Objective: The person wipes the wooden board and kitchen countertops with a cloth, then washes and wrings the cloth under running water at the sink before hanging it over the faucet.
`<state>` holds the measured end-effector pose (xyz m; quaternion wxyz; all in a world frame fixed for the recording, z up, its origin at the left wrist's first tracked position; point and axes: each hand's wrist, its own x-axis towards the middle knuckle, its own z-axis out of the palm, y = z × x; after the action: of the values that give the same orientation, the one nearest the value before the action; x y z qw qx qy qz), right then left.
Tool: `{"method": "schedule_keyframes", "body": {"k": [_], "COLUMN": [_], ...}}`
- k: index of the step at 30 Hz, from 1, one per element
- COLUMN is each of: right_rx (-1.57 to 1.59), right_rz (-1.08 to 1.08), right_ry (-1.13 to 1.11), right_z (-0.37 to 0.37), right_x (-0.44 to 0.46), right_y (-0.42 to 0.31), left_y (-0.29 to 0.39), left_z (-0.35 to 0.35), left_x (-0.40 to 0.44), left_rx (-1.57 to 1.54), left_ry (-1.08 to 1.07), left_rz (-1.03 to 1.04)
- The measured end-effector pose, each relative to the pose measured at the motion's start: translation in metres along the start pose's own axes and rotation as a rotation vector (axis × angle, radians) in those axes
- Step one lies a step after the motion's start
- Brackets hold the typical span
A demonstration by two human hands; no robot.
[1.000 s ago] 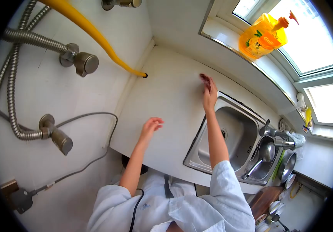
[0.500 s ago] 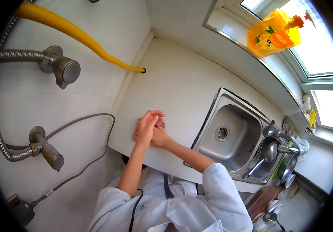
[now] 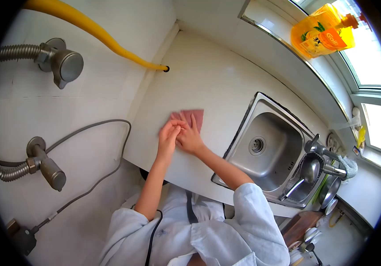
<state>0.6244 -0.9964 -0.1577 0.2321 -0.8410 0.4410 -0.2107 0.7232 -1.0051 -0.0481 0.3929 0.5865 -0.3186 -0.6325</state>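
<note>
A pink cloth (image 3: 196, 117) lies on the pale countertop, partly covered by my hands. Flat on it rests my right hand (image 3: 190, 136), fingers stretched and spread, pressing it to the surface. My left hand (image 3: 168, 134) is right beside it, loosely curved, its fingertips close to or touching the back of my right hand. Nothing shows in the left hand's fingers, though part of its palm side is hidden.
To the right a steel sink (image 3: 262, 181) is set into the countertop (image 3: 208, 66), with a ladle (image 3: 308, 170) in its side basin. A yellow hose (image 3: 115, 48) enters the counter at the back. A soap bottle (image 3: 321, 33) stands on the windowsill. Valves (image 3: 51, 170) line the left wall.
Both hands have moved away from the counter's front edge, farther up and slightly right, with the cloth. More of the cloth shows now, and my right fingers are spread out.
</note>
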Motion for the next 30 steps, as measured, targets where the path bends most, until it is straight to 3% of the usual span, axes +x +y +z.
{"method": "schedule_keyframes", "body": {"k": [3, 5, 7, 9, 13, 14, 16, 17, 18, 19, 21, 22, 24, 26, 27, 28, 29, 30], "right_rx": [0.010, -0.106, -0.366, -0.363, -0.100, -0.104, 0.092, -0.041, -0.081, -0.213, -0.344, -0.339, -0.285, -0.025, -0.037, 0.002, 0.062, 0.058], "right_rz": [-0.104, 0.152, 0.411, 0.494, 0.131, 0.139, -0.138, 0.013, 0.109, 0.101, 0.319, 0.319, 0.349, 0.229, 0.283, 0.177, 0.085, 0.001], "right_ry": [-0.120, -0.033, 0.359, 0.461, 0.022, 0.014, -0.219, -0.081, -0.081, -0.015, 0.383, 0.380, 0.362, 0.228, 0.160, 0.112, -0.139, -0.224], "right_z": [-0.029, -0.070, -0.082, -0.052, 0.032, 0.021, -0.019, -0.021, -0.058, -0.081, -0.098, -0.093, -0.076, -0.049, -0.034, -0.013, -0.009, -0.019], "right_x": [-0.038, -0.024, 0.018, 0.049, -0.015, -0.040, -0.086, -0.090, -0.074, -0.063, -0.033, -0.036, -0.046, -0.099, -0.125, -0.157, -0.178, -0.179], "right_y": [0.050, 0.100, 0.118, 0.102, 0.018, 0.013, 0.023, 0.052, 0.070, 0.095, 0.128, 0.121, 0.089, 0.031, -0.002, -0.023, -0.036, -0.026], "left_y": [-0.015, -0.012, -0.011, -0.011, -0.026, -0.030, -0.035, -0.038, -0.037, -0.037, -0.040, -0.043, -0.049, -0.054, -0.059, -0.066, -0.073, -0.082], "left_z": [0.001, 0.006, 0.012, 0.019, 0.029, 0.030, 0.032, 0.031, 0.033, 0.033, 0.036, 0.037, 0.040, 0.043, 0.047, 0.051, 0.056, 0.060], "left_x": [0.003, -0.001, -0.004, -0.008, -0.009, -0.009, -0.011, -0.014, -0.017, -0.021, -0.025, -0.028, -0.034, -0.042, -0.047, -0.056, -0.063, -0.067], "left_rx": [-0.019, -0.023, -0.050, 0.002, -0.020, 0.009, -0.027, -0.055, -0.009, -0.008, 0.018, 0.030, 0.029, 0.028, 0.002, -0.024, -0.030, -0.056], "left_ry": [-0.061, -0.090, -0.096, -0.140, -0.170, -0.158, -0.196, -0.218, -0.214, -0.210, -0.217, -0.206, -0.194, -0.188, -0.165, -0.141, -0.140, -0.136], "left_rz": [0.014, -0.041, -0.042, -0.037, 0.060, -0.003, -0.035, -0.067, -0.108, -0.121, -0.080, -0.100, -0.099, -0.087, -0.102, -0.127, -0.121, -0.127]}}
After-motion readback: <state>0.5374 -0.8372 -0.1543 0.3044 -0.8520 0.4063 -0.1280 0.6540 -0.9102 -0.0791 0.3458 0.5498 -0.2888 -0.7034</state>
